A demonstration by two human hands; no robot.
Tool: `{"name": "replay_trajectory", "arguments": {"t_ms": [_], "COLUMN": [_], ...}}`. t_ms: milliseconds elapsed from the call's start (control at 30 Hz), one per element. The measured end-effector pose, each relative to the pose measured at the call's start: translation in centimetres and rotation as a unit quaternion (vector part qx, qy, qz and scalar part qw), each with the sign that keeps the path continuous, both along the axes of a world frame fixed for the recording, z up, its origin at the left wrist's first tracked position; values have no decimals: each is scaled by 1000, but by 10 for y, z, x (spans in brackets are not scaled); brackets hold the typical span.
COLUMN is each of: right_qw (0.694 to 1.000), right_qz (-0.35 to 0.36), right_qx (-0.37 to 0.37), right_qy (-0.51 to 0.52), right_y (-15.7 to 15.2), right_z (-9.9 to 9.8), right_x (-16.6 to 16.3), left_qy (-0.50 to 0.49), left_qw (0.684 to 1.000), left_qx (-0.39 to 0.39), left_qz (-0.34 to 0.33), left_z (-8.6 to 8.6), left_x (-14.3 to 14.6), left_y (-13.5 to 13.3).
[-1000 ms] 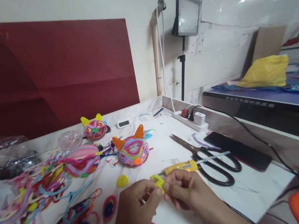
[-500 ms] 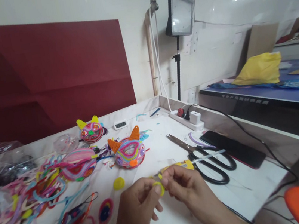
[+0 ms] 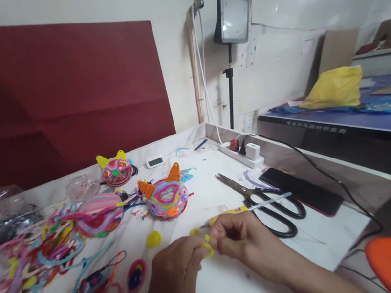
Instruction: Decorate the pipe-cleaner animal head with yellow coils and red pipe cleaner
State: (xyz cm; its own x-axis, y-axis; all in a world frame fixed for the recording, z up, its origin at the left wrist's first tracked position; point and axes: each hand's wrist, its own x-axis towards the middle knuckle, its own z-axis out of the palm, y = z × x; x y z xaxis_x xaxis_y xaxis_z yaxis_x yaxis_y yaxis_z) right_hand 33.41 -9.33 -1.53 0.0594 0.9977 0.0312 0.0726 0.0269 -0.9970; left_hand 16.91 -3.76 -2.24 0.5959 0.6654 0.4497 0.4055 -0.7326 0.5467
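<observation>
Between my fingertips is a small curled yellow pipe cleaner [image 3: 209, 250]. My left hand [image 3: 175, 268] pinches it from the left, knuckles turned up and partly hiding it. From the other side, the thumb and fingers of my right hand [image 3: 240, 241] are closed on its end. Just behind my right hand lies a yellow glue gun [image 3: 233, 211] with a clear glue stick [image 3: 273, 200] poking out. A flat yellow disc [image 3: 153, 239] rests beyond my left hand. Farther back sits a striped pipe-cleaner cat face [image 3: 168, 198] with orange ears.
Black-handled scissors [image 3: 237, 186] and a phone [image 3: 301, 191] lie at right, before a power strip [image 3: 243, 154]. Tangled pipe cleaners [image 3: 55, 243] spread over the left side. A yellow-eared cat face [image 3: 116, 172] and a small digital timer [image 3: 155, 161] stand at the back.
My left hand has rolled over so its back faces up and its fingers curl in. My right hand stays closed near the yellow piece. The view has shifted slightly.
</observation>
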Motion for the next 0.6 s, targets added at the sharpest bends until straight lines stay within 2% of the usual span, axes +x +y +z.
{"name": "replay_trajectory", "arguments": {"t_ms": [200,300,433,600], "right_qw": [997,991,969,940], "right_qz": [20,26,27,36], "right_qx": [20,44,74,96], "right_qy": [-75,-126,-233,-325], "right_y": [1,0,-2,-4], "right_z": [2,5,13,23], "right_x": [2,3,2,2], "left_qy": [-16,-23,-4,27], "left_qw": [1000,1000,996,974], "left_qx": [-10,18,89,223], "left_qz": [10,-4,0,-40], "left_z": [-4,-5,-4,-7], "left_x": [-2,-3,-4,-5], "left_y": [2,2,2,3]}}
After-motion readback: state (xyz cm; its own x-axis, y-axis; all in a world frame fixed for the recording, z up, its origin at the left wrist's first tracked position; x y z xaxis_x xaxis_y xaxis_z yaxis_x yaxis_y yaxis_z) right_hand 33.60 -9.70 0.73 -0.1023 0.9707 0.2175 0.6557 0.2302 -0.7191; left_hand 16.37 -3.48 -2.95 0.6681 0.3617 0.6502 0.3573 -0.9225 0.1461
